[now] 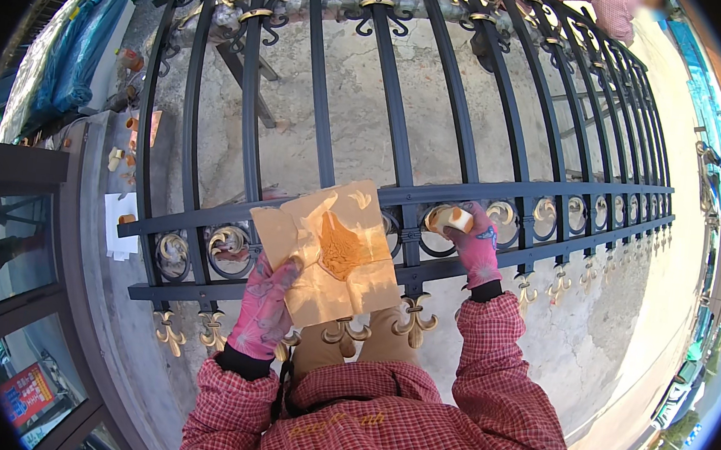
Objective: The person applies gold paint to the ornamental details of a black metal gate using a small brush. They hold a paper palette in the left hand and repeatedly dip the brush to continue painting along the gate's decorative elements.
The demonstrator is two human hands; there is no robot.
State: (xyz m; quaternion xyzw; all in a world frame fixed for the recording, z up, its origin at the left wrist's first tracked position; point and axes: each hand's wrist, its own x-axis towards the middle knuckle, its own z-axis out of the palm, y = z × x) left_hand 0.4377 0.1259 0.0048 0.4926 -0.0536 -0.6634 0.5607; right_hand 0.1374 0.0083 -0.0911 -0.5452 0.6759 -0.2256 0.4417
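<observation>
My left hand (263,306), in a pink patterned glove, grips the lower left edge of a creased brown paper sheet (288,223). A patch of gold-orange powder or paint (341,249) lies on the sheet. My gloved right hand (478,251) is closed around a white, sponge-like pad (447,219) with brownish stains. That pad is at a ring ornament in the lower band of a dark metal fence panel (393,99), partly covering it; contact cannot be made out. Several scrolls (228,242) in neighbouring rings are gold, as are the fleur-de-lis tips (415,320) along the near edge.
At the far right, another person's checked sleeve (612,11) shows beyond the fence. Blue-wrapped bundles (88,55), an orange bottle (130,59) and white paper (122,226) lie on the left. Dark-framed glass panes (19,251) stand at the near left. Stand legs (248,87) show beneath the bars.
</observation>
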